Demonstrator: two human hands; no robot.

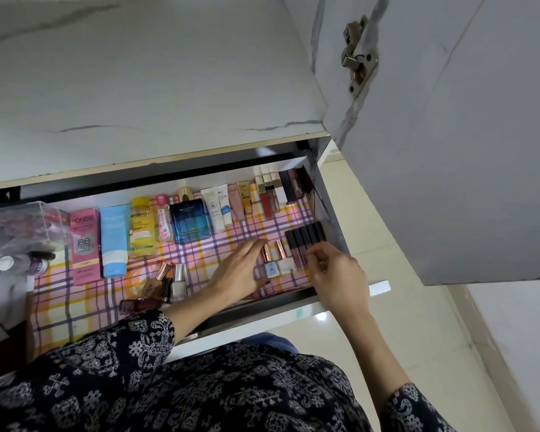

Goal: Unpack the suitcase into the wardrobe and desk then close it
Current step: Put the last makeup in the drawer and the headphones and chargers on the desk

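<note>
The right hand (337,275) covers the lower ends of the dark tubes (306,238). Its fingers (314,255) are curled with their tips on the tubes, but I cannot tell whether they pinch one. Five tubes lie side by side against the right wall of the open drawer (113,199).

The left hand (240,269) lies flat on the plaid liner (85,300), fingers straight and together, touching the nearer of two polish bottles (283,265) that lie between the hands.

At the left edge a clear box (28,226) holds blurred reddish items that I cannot make out. A pump bottle (16,263) below it is partly cut off.

Along the back wall, left to right:
- one pink carton (85,244)
- one blue tube (114,241)
- one yellow bottle (141,229)
- one small pink bottle (164,226)
- one blue perfume (190,221)
- four small creams (220,207)
- a corner cluster of glosses (268,198), roughly five and hard to separate

Four more polishes (178,286) sit near the patterned sleeve (131,347), one of them on its side. A cabinet door (465,151) hangs open above.
</note>
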